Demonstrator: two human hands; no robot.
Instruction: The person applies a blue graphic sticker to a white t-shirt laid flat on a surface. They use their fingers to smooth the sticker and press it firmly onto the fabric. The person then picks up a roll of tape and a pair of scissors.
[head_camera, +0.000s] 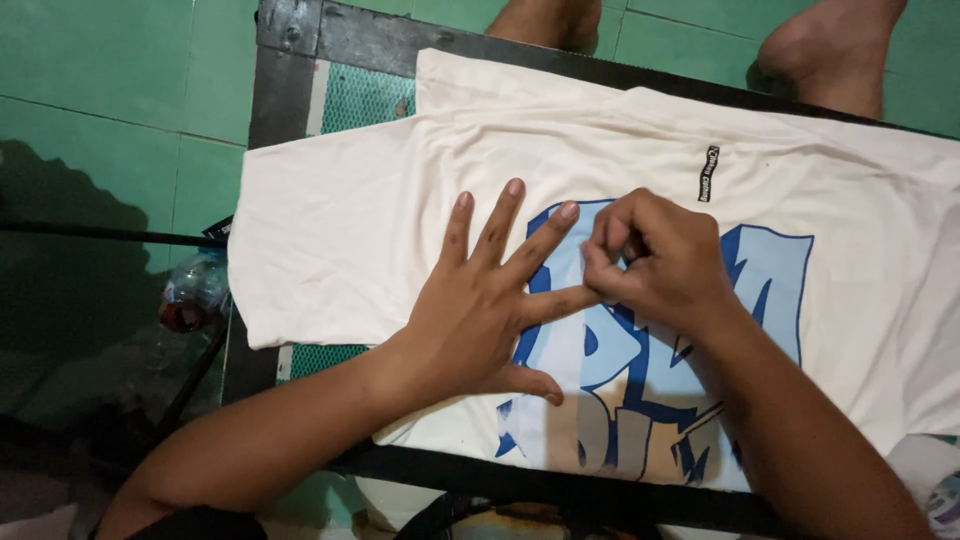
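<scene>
Flat on a dark metal table (300, 60) with a green mesh top, a cream T-shirt (380, 210) is spread out, with its big blue and light-blue picture (760, 270) facing up. One short sleeve is seen at the left, hanging a little over the table edge.

The left hand (480, 310) is laid flat on the shirt, fingers spread wide apart, pressing the cloth down near the left side of the picture. The right hand (655, 255) is curled in just beside it, its fingertips pinched together around the tip of the left hand's first finger; whether any cloth is caught in the pinch cannot be told.

The shirt looks soft, thin and light. It would likely bend and wrinkle easily and would not break. It is best taken by a sleeve, a hem or a pinched-up fold. The printed part looks smoother and a bit stiffer than the plain cloth. A small black tag (708, 173) is sewn on the far side.

Bare feet (830, 50) of someone else are seen on the green tiled floor (100, 70) at the far edge. A plastic bottle (195, 290) lies low at the left.
</scene>
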